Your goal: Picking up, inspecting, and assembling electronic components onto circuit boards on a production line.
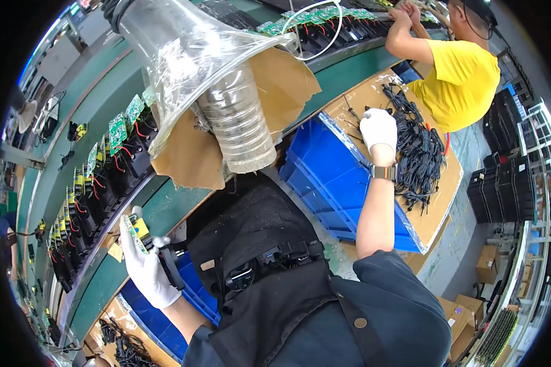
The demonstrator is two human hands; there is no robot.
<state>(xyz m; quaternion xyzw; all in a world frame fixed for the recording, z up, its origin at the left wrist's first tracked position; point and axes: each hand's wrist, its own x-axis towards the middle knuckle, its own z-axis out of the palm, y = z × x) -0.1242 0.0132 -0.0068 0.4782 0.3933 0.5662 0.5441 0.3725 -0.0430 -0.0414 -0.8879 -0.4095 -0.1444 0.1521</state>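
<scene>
My left hand (146,274), in a white glove, is closed around a circuit board (139,240) with a yellow component (140,227) on it and a black plastic housing (171,269) beside it. Further right, my right hand (378,129), also gloved and with a watch on the wrist, reaches to the left edge of a heap of black cables (417,147). Its fingers are curled, and a dark cable end shows at their tips. The heap lies on a cardboard sheet (444,205) over a blue bin (324,177).
A clear plastic hood with a ribbed duct (239,122) hangs in front of me. Along the curved green conveyor (165,205) stand several circuit boards (117,133) in black housings. A person in a yellow shirt (462,82) works at the far right. More cables (125,345) lie at lower left.
</scene>
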